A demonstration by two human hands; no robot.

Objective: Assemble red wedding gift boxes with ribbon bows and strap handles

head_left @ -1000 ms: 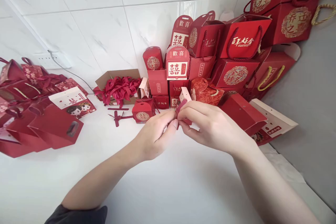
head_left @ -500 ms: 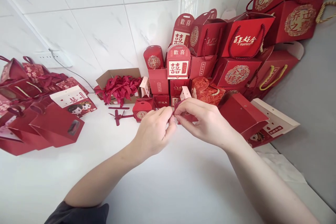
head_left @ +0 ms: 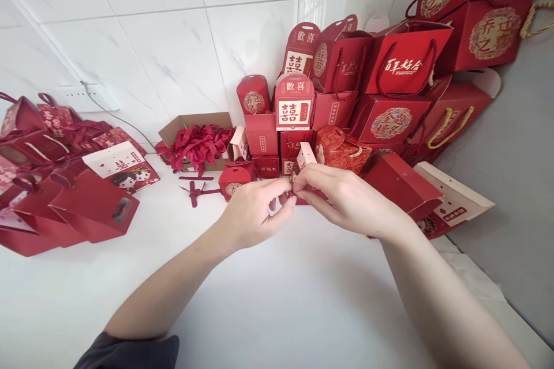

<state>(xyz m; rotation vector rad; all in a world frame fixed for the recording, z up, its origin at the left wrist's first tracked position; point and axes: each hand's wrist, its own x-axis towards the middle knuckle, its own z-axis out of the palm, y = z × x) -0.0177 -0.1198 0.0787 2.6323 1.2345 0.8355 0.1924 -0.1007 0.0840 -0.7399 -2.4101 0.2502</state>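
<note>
My left hand (head_left: 254, 207) and my right hand (head_left: 348, 199) meet fingertip to fingertip above the white table (head_left: 277, 311). Both are closed in a pinch on a small bit of dark red ribbon (head_left: 290, 194), mostly hidden by the fingers. Just behind them stands a small box with a pale side (head_left: 305, 153), its lower part covered by my right hand. Beside my left hand is a small red box (head_left: 236, 176) with a gold round emblem. Dark red ribbon strips (head_left: 194, 193) lie on the table left of it.
An open cardboard box (head_left: 182, 123) holds a heap of red ribbons (head_left: 201, 147). Red gift boxes (head_left: 400, 121) are stacked high at the right against the tiled wall (head_left: 151, 29). More red gift bags (head_left: 86, 204) stand at the left. A cable (head_left: 125, 112) runs from a wall socket.
My fingertips have shifted slightly right and downward, and the fingers of my left hand have spread a little. The surrounding boxes have stayed put.
</note>
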